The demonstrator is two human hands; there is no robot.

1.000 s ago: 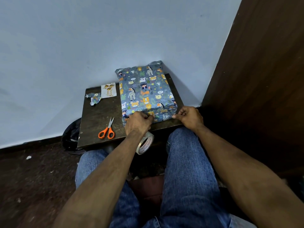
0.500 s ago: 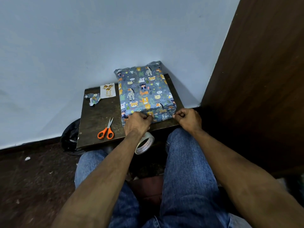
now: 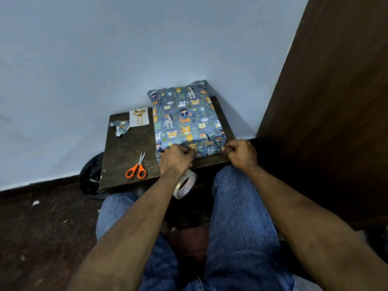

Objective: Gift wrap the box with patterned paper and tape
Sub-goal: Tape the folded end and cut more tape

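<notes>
1. From the head view, we are sitting at a small dark surface (image 3: pixel 126 152) set into the corner of the room, and the box (image 3: pixel 184 118), already covered in animal-patterned paper, is lying along its right edge with its far end reaching the wall.
2. We are working on the near end of the box: our left hand (image 3: pixel 176 158) is pressing there with fingers curled on the folded paper, and our right hand (image 3: pixel 241 153) is pinching the paper, or perhaps a strip of tape, at the near right corner. So both grips are closing on the wrapping, though exactly what the right one is pinching is too small to tell.
3. The tape roll (image 3: pixel 184 184) is hanging just under our left wrist, past the near edge of the surface. What is holding it we cannot tell.
4. The scissors (image 3: pixel 137 166) are lying near the near edge, a paper scrap (image 3: pixel 120 127) and a small card (image 3: pixel 139 117) at the far left corner.
5. We are judging the risks: the end flap could spring open if either hand lifts too early, a hard tug could tear the thin paper at the corner, and the roll could drop to the floor.
6. No containers are showing here.
</notes>
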